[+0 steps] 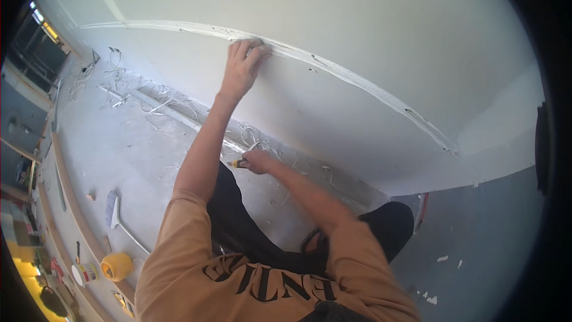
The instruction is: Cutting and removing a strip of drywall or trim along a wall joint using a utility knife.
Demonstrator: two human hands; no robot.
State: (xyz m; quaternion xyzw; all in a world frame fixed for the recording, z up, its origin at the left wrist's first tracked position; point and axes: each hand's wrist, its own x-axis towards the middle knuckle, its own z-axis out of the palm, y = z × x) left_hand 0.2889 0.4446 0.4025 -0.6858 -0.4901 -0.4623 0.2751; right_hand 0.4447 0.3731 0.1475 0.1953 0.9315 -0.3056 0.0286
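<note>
- The left hand [241,67] is raised to the wall [298,104], its fingers bent at the rough white seam [339,71]; I cannot tell if they pinch something there.
- The right hand [260,161] is lower, in front of the dark trousers [238,203], and is closed around a small yellow tool [239,164], whose end comes out on the left side of the fist.
- This tool seems light and stiff, so one hand should be enough. The handle looks the best place to hold; its tip is too small to judge, and fingers should better stay away from it.
- The seam runs in a long line across the wall. Its ragged edge is probably brittle and dusty, so a gentle fingertip touch would suit it.
- On the floor [143,161], a brush [112,210] and a yellow container [117,267] are at the left.
</note>
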